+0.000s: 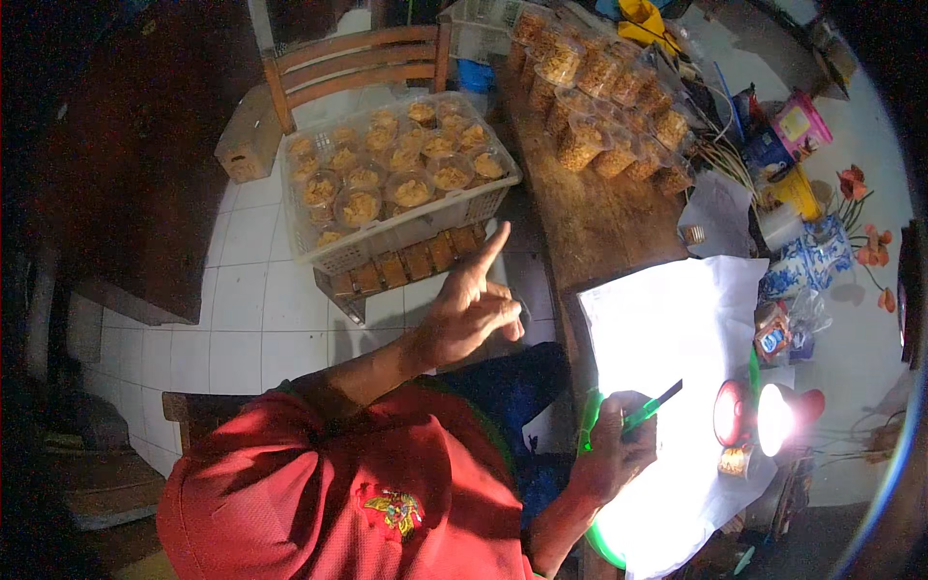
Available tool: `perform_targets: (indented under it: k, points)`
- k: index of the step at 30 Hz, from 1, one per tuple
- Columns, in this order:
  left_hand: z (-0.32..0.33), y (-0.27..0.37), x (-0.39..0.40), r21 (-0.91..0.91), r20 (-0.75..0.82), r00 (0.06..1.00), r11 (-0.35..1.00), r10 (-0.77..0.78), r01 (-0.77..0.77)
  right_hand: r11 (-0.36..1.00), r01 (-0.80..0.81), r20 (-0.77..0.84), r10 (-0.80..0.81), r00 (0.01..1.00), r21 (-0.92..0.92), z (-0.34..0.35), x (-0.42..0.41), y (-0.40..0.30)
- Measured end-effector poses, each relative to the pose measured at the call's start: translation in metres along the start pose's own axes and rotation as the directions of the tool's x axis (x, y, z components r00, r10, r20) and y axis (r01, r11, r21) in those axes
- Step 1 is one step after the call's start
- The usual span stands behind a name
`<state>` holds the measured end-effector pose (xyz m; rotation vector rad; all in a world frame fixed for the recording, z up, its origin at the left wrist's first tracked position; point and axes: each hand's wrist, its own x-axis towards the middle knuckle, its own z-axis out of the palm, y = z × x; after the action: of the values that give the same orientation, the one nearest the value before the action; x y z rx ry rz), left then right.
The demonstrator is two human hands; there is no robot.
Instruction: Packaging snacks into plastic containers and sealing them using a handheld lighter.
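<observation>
My left hand (475,312) is raised beside the wooden table's near edge, index finger stretched out and the other fingers curled. Nothing is plainly held in it; a small dark edge by its fingertips is unclear. Over the table, my right hand (616,449) grips a slim green tool (641,415) with a dark narrow tip; whether it is a pen or a blade cannot be told. Beneath this hand lies a white sheet (652,326), largely washed out by glare. Green rim parts (609,547) show at the sheet's edge. A small clear cup of food (734,460) lies on the sheet.
A lit red lamp (777,420) stands at the right. Filled clear cups (583,141) crowd the wooden table's (580,217) far end. More cups fill a white plastic crate (391,235) at the left, before a wooden chair (359,54). A blue-and-white vase (812,257) stands by the wall.
</observation>
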<state>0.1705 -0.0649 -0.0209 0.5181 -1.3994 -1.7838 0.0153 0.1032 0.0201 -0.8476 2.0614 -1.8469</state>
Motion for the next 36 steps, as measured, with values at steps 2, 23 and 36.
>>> perform_targets:
  k: [2,23,36]
  points:
    - [-0.004,-0.003,0.001,0.022,-0.02,1.0,1.0,0.005,-0.004,1.0,0.013,0.033,-0.014,0.999,0.011,-0.003,0.0,0.009]
    - [0.007,0.023,0.006,0.386,-0.048,0.926,0.861,0.376,-0.33,0.999,-0.029,0.043,0.028,0.999,0.024,-0.007,-0.004,0.012]
    - [0.03,-0.008,-0.024,0.302,0.371,0.91,0.903,0.186,-0.307,0.976,0.095,0.17,-0.062,0.983,-0.195,0.02,-0.006,-0.01]
